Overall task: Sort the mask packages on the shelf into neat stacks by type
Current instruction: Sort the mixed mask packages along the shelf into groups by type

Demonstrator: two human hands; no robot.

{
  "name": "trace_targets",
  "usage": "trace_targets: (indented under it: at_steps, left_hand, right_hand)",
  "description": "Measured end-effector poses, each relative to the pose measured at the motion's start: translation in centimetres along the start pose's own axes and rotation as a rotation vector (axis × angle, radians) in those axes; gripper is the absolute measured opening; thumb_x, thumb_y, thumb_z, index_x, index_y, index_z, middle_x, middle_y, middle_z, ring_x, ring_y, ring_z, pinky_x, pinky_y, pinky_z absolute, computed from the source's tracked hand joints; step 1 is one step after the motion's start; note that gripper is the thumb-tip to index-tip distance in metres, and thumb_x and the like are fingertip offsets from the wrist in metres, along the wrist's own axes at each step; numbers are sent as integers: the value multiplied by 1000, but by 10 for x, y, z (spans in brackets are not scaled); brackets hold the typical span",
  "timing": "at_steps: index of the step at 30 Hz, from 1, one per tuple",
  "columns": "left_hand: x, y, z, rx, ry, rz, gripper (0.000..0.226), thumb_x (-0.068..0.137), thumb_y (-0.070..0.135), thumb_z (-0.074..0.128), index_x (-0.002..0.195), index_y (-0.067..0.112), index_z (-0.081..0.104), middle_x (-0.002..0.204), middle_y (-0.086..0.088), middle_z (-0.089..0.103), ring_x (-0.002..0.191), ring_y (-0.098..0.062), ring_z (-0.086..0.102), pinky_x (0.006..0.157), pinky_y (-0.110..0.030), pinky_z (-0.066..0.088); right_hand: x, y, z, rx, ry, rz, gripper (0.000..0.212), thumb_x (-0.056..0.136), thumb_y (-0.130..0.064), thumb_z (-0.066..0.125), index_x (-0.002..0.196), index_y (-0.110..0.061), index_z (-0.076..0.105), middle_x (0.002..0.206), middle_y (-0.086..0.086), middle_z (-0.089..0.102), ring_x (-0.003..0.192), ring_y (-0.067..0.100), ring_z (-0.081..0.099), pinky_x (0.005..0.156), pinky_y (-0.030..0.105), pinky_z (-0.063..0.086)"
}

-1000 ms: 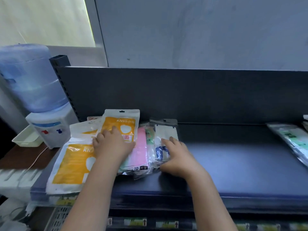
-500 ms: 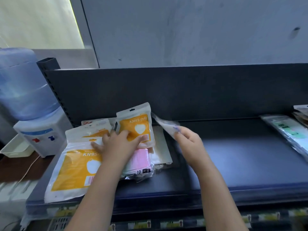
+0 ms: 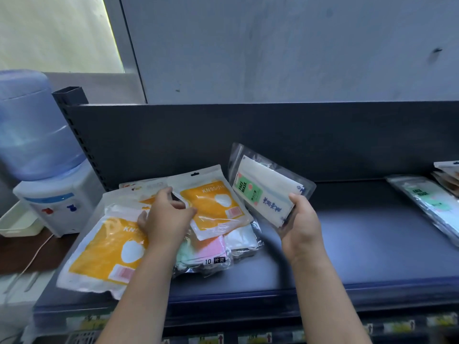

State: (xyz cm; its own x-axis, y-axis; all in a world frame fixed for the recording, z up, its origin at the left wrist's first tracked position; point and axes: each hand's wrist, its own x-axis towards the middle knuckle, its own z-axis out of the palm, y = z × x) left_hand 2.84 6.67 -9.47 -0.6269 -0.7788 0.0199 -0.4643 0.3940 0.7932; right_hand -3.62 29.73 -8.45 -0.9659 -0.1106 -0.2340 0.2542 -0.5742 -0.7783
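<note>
The right hand (image 3: 299,223) now grips the clear green-labelled face-mask packet (image 3: 267,188), lifted off the pile; the left hand (image 3: 165,217) pinches the small orange KN95 pouch (image 3: 211,202), so sorting has begun

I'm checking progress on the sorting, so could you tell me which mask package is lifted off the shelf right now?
The clear FACE MASK package, gripped in the right hand; the orange KN95 packages and the pink pack lie on the shelf.

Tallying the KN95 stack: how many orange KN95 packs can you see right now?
2. A large orange KN95 pack lies at the shelf's left front; a smaller one is under the left hand. More may be hidden beneath.
</note>
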Motion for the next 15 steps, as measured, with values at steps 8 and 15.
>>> trace_targets:
  at_steps: [8,15]
  left_hand:
    - [5,2,-13,-744,-117,-141,27,91,-3,73,114,11,76,102,-12,81,94,-35,79,84,-58,64]
    - [-4,19,-15,-881,-112,-48,14,103,11,64,106,17,76,108,-14,79,105,-39,75,88,-61,62]
  right_hand:
    - [3,1,-3,65,28,-17,44,87,5,33,111,-10,68,109,13,76,101,34,73,89,47,59]
    - [-2,-1,-9,186,46,-27,54,86,7,33,124,-9,67,114,15,78,112,40,73,101,60,54]
